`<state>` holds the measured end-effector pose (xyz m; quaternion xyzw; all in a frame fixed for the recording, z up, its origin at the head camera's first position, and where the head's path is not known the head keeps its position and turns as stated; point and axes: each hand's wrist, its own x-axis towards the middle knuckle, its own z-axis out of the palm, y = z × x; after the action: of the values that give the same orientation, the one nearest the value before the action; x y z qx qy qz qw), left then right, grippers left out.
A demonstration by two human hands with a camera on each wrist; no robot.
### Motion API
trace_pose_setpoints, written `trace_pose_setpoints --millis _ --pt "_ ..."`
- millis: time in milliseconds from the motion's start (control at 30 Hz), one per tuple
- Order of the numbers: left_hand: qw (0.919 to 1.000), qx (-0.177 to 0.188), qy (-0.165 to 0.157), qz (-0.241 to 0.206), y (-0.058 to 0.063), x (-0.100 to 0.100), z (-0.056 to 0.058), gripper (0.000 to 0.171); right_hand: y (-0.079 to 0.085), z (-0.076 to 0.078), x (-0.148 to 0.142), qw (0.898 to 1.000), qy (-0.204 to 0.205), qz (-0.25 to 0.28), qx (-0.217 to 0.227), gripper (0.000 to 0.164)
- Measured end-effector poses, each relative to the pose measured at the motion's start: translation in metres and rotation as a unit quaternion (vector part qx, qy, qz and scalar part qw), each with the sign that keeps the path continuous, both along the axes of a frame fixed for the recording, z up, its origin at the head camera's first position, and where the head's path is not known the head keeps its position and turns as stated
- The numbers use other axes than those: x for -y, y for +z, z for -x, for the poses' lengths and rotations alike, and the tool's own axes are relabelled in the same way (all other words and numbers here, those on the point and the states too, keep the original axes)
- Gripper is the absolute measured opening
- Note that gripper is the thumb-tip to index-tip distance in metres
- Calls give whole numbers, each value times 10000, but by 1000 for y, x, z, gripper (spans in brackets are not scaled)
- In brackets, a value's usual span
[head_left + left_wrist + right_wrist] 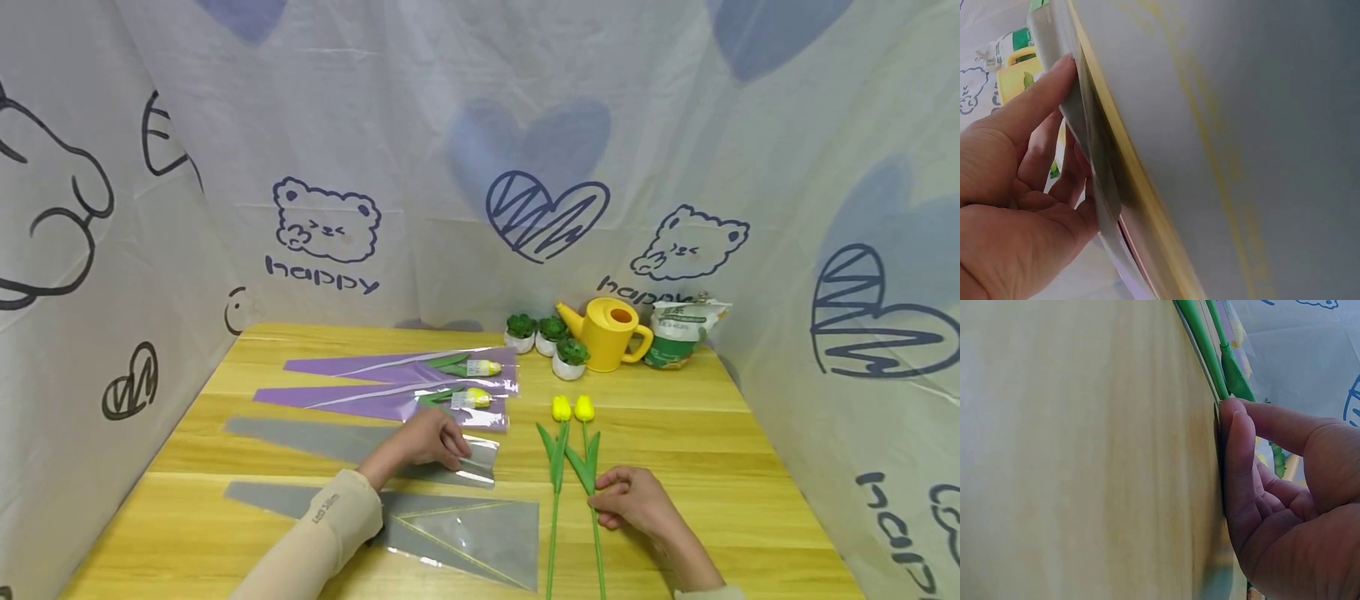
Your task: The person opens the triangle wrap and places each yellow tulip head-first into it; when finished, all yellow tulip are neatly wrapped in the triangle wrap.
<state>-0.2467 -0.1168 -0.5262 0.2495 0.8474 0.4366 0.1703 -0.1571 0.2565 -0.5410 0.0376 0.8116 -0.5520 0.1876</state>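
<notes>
**Two sleeves filled, two without flowers; a third tulip in hand**

Judging from the layout, your work stands about halfway. You have two purple sleeves, the far one [401, 372] and the near one [367, 405], each with a yellow tulip inside, heads towards the wide end. No flower shows in the far grey sleeve [337, 442] or the near grey sleeve [457, 533], and two tulips lie loose, so one flower per sleeve appears outstanding.

Your right hand [637, 502] pinches the stem of the closer loose tulip [592, 454] between thumb and forefinger, low among its leaves. Your left hand [423, 442] bends its fingers at the wide end of the far grey sleeve, touching the film; you cannot be confirmed as gripping it.

The held tulip lies to the right of the sleeves on the wooden surface [690, 442], beside its companion tulip [556, 467], the leaves of the two meeting. It shows a bright yellow, closed head, pointed green leaves and a long, straight stem, with no damage visible. Its lower end runs out of view.
</notes>
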Motion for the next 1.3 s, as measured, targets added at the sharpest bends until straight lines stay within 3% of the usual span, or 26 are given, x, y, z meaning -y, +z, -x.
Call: trace_pose_setpoints --millis 167,633,1067,1300 --pt "9998 -186 -27 16 1 2 -1 12 -1 1 -1 10000 24 31 18 39" --pt "9994 62 222 248 5 -2 -2 18 0 1 -1 10000 31 36 4 38" --pt "9984 278 362 -327 2 -2 -1 26 -1 0 0 10000 -4 -1 -49 36" --pt "9981 259 429 -345 3 -4 -1 26 0 0 1 10000 -26 35 -29 36"
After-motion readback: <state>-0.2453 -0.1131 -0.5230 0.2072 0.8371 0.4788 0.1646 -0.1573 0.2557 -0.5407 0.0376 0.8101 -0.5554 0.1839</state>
